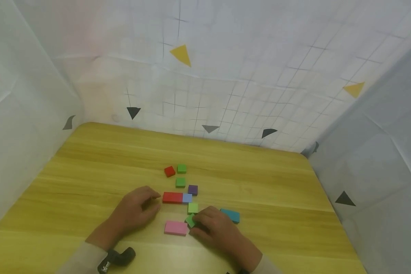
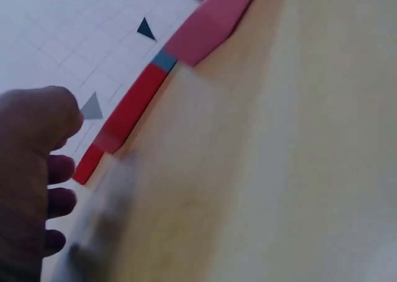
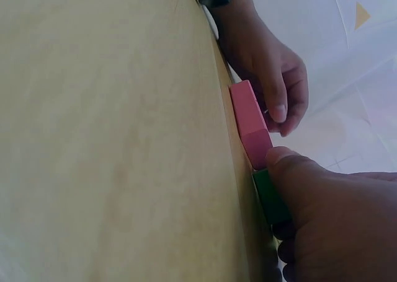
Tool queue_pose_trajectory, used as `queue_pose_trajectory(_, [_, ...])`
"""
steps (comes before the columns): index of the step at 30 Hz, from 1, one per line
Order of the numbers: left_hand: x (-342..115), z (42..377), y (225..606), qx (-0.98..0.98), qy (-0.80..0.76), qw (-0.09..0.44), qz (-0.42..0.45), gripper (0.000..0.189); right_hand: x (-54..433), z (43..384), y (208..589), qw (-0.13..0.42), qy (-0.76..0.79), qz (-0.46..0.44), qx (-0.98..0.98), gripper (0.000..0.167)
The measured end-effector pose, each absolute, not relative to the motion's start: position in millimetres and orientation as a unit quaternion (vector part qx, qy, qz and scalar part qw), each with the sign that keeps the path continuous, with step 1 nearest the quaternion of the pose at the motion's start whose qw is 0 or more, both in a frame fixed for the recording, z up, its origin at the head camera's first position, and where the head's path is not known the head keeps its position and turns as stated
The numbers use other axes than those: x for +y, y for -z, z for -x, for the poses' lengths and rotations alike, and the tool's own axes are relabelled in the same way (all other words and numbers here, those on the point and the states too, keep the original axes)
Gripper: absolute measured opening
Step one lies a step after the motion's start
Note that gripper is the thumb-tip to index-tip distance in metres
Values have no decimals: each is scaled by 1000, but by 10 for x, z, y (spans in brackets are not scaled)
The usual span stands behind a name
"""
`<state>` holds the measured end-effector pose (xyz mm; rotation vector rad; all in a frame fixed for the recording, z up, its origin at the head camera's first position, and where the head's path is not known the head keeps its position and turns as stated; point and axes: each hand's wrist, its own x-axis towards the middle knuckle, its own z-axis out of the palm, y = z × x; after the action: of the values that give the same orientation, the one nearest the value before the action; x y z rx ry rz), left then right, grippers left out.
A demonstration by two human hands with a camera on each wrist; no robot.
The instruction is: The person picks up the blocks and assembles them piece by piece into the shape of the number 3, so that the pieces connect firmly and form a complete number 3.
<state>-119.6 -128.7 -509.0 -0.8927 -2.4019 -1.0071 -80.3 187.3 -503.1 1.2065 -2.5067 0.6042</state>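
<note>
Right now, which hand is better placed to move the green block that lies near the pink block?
The right hand. Its fingers already touch the green block beside the pink block. The left hand rests further left, near the red block, holding nothing.

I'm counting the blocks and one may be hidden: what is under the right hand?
The right hand covers most of a green block, which it pinches beside the pink block. Anything else beneath the palm is hidden.

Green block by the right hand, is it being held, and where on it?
Yes. The right hand pinches the green block at its near end, thumb on its side in the right wrist view. The left hand holds nothing.
</note>
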Motion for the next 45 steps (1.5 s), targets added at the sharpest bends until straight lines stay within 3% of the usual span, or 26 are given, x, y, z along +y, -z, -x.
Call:
queue_pose_trajectory(3, [-1312, 1297, 5093, -868, 349, 205, 287, 20, 1866, 802, 5042, 148, -212, -418, -871, 29])
queue_pose_trajectory(9, [-1346, 1439, 5052, -899, 348, 155, 216, 23, 1847, 801, 5037, 138, -209, -409, -877, 27])
queue_pose_trajectory(45, [-1156, 1881, 5004, -940, 318, 46, 111, 54, 1864, 795, 4987, 129, -210, -412, -877, 25])
